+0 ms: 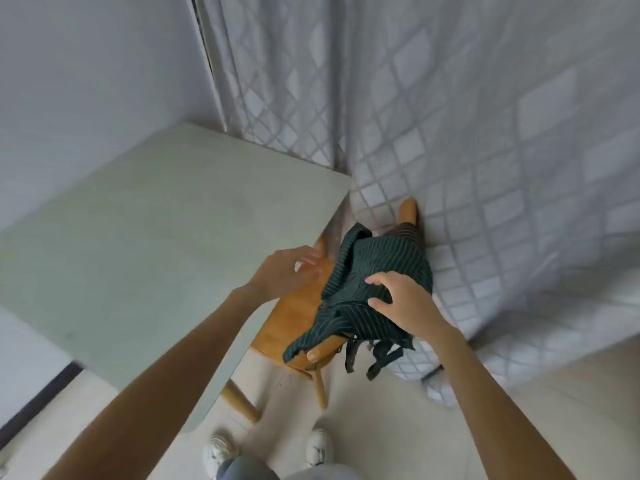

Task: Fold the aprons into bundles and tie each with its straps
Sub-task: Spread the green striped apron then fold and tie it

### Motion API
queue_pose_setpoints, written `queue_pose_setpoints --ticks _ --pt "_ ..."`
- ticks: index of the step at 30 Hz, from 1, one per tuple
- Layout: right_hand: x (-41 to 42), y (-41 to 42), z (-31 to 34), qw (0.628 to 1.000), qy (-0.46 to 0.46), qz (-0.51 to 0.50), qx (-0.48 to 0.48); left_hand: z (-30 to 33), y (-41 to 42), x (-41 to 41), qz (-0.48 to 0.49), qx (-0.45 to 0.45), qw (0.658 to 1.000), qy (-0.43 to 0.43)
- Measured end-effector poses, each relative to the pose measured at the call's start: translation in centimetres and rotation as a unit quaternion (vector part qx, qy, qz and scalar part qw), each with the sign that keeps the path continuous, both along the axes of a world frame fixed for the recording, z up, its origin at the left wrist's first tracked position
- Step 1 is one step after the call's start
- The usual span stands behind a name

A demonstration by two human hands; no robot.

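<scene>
the dark green striped apron (377, 289) lies heaped over the seat and back of a wooden chair (294, 306), which stands tucked against the pale desk (156, 237) on one side and a white diamond-patterned curtain (485, 168) on the other. its straps (377, 356) hang off the near edge of the seat, dangling free toward the floor.

the right hand (401, 299) sits on top of the heap with fingers spread and curved, fingertips touching the cloth; whether it has gathered any fabric into a pinch cannot be told. the left hand (287, 271) hovers just beside the apron over the gap between desk and chair, fingers loosely spread and holding nothing.

the cloth looks thin, light and limp. it drapes in soft folds and sags over the chair edge, so it will likely collapse wherever it is lifted rather than keep a shape. it should not be slippery or fragile, but a single grab in the middle would probably drag up a tangle. a better hold seems to be at two corners or along the top hem, so it opens flat for folding on the desk. the straps could catch on the chair as it comes up.

the far part of the apron is lost behind its own folds, and a reddish-brown striped patch (407, 232) near the chair's far post may be a second apron; too little shows to say. where the straps join the cloth is hidden, and the picture is soft with motion blur.
</scene>
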State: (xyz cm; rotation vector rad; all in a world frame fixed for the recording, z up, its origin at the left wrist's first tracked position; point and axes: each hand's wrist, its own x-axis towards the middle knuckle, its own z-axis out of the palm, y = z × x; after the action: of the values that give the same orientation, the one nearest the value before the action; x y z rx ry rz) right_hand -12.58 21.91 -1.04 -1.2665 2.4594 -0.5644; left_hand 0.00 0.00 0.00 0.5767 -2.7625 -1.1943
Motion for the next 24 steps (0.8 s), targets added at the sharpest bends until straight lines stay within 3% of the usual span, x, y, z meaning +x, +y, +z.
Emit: queue_pose_setpoints --ticks 3,7,14,18,20,22,24 --pt "-1.1 2.4 -1.7 0.998 0.02 -0.059 0.013 -1.6 2.3 -2.0 -0.093 0.047 0.992 -0.066" --pt "-1.4 3.9 -4.4 0.993 -0.065 -0.096 0.014 -4.9 4.9 -3.7 -0.229 -0.002 0.963 -0.141" --pt "-5.3 3.6 -5.7 0.962 -0.09 -0.22 -0.137 -7.2 5.4 -5.8 -0.191 -0.057 0.976 -0.093" --pt "-9.6 2.2 -5.4 0.958 -0.172 -0.216 -0.078 -6.5 5.4 -6.8 -0.173 -0.061 0.981 -0.071" --pt "-10.5 1.5 -5.6 0.966 -0.132 -0.22 -0.016 -6.4 5.2 -7.4 -0.165 -0.07 0.981 -0.067" --pt "-9.9 1.3 -5.5 0.973 -0.022 -0.228 0.019 -6.4 5.4 -7.6 -0.164 -0.084 0.982 -0.046" --pt "-8.3 1.3 -4.5 0.975 0.09 -0.202 -0.031 -7.0 5.5 -7.8 -0.154 -0.125 0.98 -0.004"
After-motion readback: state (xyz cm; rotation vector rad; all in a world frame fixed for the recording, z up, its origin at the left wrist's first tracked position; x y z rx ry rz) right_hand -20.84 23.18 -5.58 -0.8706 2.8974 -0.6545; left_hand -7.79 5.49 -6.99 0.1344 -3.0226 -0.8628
